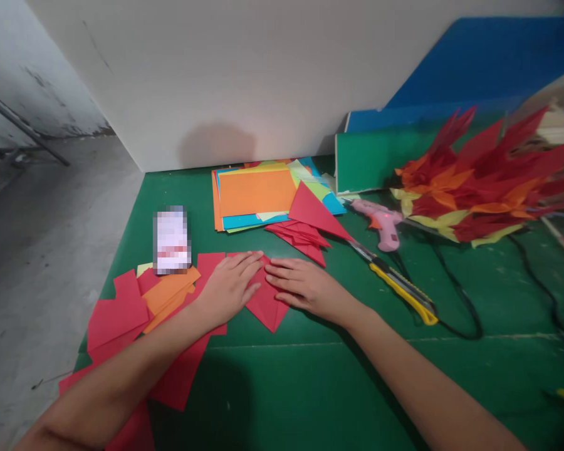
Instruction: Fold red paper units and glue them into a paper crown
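While the left hand (232,279), gripping nothing, lies flat on the folded red paper (267,307) atop the green table (310,388), the right hand (305,285) lies equally flat; even pressure should keep creases crisp.

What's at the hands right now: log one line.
left hand: on red paper | right hand: on same paper | to the right: yellow cutter, pink glue gun
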A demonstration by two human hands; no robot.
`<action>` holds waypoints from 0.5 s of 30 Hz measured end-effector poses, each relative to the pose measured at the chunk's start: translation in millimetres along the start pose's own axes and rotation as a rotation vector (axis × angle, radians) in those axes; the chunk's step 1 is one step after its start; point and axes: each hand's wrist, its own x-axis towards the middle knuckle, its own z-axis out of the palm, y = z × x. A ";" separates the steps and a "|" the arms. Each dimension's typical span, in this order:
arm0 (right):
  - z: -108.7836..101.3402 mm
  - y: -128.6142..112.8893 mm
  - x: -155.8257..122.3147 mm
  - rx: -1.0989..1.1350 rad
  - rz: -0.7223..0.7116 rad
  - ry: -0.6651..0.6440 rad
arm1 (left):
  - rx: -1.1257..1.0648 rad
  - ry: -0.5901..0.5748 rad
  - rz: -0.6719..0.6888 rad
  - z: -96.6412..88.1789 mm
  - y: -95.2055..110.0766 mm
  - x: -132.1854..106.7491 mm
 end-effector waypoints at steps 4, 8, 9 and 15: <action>0.1 -0.5 0.0 -0.003 0.008 -0.010 | 0.007 -0.003 0.000 1.3 0.8 -0.1; -1.0 -0.9 -0.3 -0.001 0.008 -0.012 | 0.026 0.003 0.007 0.5 1.7 0.7; -1.3 -1.1 -0.2 -0.001 0.009 -0.014 | 0.029 0.004 0.011 -0.2 1.8 1.0; -2.6 -1.7 1.6 0.003 0.003 -0.015 | 0.001 0.017 0.036 -4.1 0.6 1.6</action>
